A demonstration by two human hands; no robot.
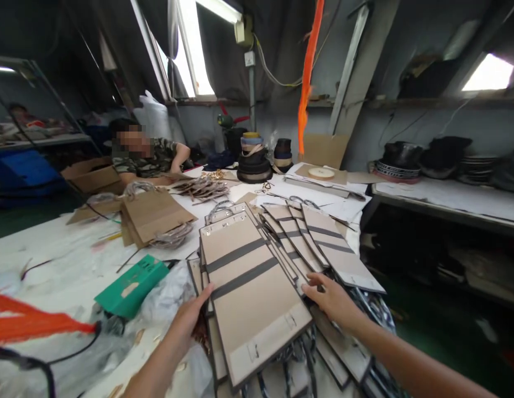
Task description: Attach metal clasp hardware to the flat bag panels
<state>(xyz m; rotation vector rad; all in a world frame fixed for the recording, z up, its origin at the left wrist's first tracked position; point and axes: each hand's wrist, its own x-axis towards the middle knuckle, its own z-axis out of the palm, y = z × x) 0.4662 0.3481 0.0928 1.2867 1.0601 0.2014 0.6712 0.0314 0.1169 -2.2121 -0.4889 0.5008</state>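
A beige board panel [257, 298] with two dark bands across it lies on top of a stack in front of me. Metal staples or clips show near both its ends. My left hand [193, 315] grips its left edge, thumb on top, with the other fingers mostly hidden. To the right, similar banded panels [340, 249] are fanned out and overlap. Over their near part is my right hand [334, 301], its bent fingers apart and touching the pile close to the top panel's right edge. Dark, shiny cords [288, 370] hang out below the panels.
A green box [132, 284] and crumpled clear plastic [168, 296] lie left of the stack. Farther off are brown paper bags [157, 213], rolls of strap [253, 160] and a person [149, 152] at the table. Orange strips [309, 83] hang at the front.
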